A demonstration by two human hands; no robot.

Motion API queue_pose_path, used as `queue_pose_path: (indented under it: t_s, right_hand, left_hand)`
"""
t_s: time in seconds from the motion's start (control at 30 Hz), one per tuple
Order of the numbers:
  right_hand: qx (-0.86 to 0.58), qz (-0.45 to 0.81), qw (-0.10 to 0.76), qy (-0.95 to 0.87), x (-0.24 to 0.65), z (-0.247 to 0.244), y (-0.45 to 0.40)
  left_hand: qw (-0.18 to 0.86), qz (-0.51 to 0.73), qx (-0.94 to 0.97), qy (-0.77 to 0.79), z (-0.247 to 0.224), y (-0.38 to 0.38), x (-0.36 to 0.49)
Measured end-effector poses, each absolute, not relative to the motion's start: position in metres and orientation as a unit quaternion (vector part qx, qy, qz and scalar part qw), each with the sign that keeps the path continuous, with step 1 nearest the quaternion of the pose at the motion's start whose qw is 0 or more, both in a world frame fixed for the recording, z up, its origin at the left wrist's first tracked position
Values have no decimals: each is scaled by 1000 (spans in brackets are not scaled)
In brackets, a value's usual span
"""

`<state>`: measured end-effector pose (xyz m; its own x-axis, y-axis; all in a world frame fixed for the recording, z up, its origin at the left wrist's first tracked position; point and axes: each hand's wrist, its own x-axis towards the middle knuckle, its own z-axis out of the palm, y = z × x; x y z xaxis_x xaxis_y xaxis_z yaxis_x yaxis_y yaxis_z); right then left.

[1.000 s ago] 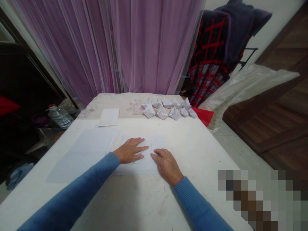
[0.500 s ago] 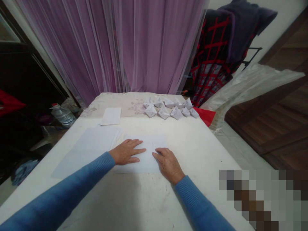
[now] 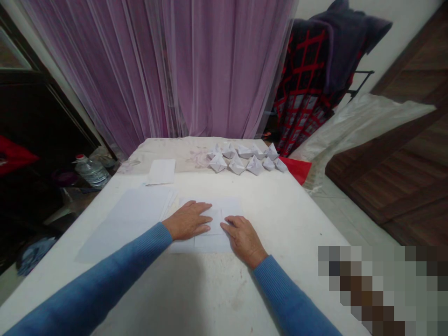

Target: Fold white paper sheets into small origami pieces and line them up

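Observation:
A white sheet of paper (image 3: 229, 204) lies flat on the table in front of me. On it is a smaller, folded-looking piece of white paper (image 3: 216, 227), partly hidden by my fingers. My left hand (image 3: 189, 220) rests flat on this smaller piece, fingers spread. From the other side my right hand (image 3: 245, 239) touches down at the piece's right edge, its fingers slightly bent and apart. Left of the hands is a stack of larger white sheets (image 3: 122, 221). Beyond the stack sits a small pile of cut or folded white paper (image 3: 161, 171).
Several folded paper boats (image 3: 237, 165) stand in two rows at the table's far right. The white table (image 3: 280, 224) has a floral cloth at its far end. A purple curtain (image 3: 217, 70) hangs behind it. A plastic bottle (image 3: 91, 171) stands off the left edge.
My left hand has shifted slightly, its fingers drawing closer together, and the smaller paper's edges now show more clearly beneath it. My right hand stays nearly in place. The view has tilted slightly.

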<state>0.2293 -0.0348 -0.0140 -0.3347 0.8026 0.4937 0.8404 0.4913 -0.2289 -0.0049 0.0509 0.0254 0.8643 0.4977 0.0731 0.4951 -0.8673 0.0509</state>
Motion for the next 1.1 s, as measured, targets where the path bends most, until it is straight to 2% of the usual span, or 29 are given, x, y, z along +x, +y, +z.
queue_pose_path:
  t_s: [0.23, 0.53, 1.1]
  right_hand:
    - [-505, -33, 278, -816, 229, -13, -35]
    - [-503, -25, 291, -813, 230, -16, -35]
    - [-480, -30, 273, -833, 238, -19, -59]
  left_hand:
    - [-22, 32, 941, 335, 14, 50, 32]
    - [-52, 10, 946, 319, 14, 47, 17]
    - [9, 33, 938, 346, 12, 10, -34]
